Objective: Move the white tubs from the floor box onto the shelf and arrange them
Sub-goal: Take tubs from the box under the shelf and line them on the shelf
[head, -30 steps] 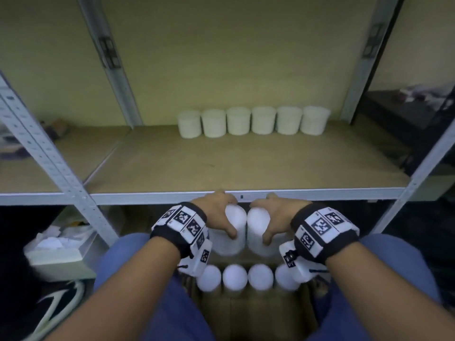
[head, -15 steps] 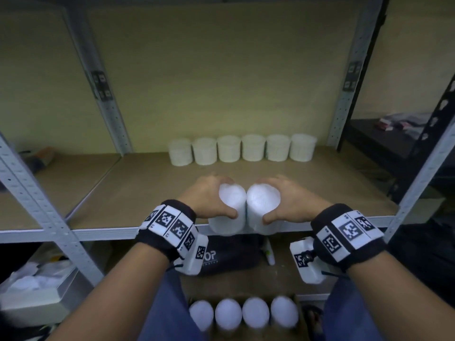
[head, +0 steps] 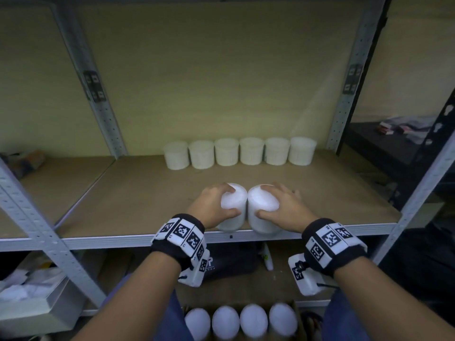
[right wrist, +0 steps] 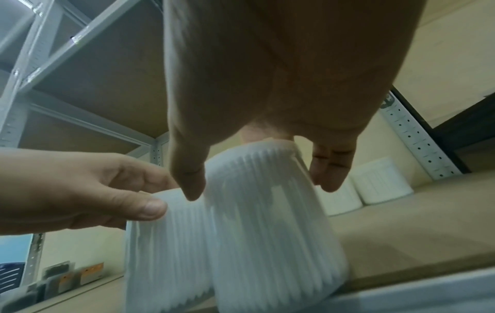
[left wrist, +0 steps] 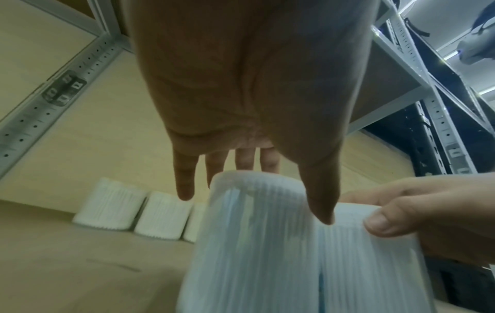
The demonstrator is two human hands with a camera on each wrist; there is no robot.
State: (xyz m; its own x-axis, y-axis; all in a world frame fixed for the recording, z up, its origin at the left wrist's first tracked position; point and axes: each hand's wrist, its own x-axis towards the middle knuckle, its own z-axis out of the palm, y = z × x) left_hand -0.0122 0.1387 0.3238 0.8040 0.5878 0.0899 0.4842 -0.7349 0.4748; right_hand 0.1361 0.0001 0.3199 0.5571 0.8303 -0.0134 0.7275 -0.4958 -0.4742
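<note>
My left hand (head: 216,205) grips one white tub (head: 234,207) from above, and my right hand (head: 283,207) grips a second white tub (head: 262,207) beside it. The two tubs touch each other just over the front edge of the wooden shelf (head: 147,193). In the left wrist view the fingers (left wrist: 184,182) and thumb wrap the ribbed tub (left wrist: 254,243). The right wrist view shows the same hold on its tub (right wrist: 267,222). A row of several white tubs (head: 240,153) stands along the shelf's back. More tubs (head: 240,321) sit in the cardboard floor box (head: 294,308) below.
Grey metal uprights (head: 49,242) frame the shelf on both sides. A dark bag (head: 231,264) lies on the lower shelf. A white bin with paper (head: 37,299) sits at lower left. Bare shelf board lies between the held tubs and the back row.
Both hands have lifted their tubs out of the floor box, up past the shelf's front rail and forward over the shelf board. The view has tilted up.
</note>
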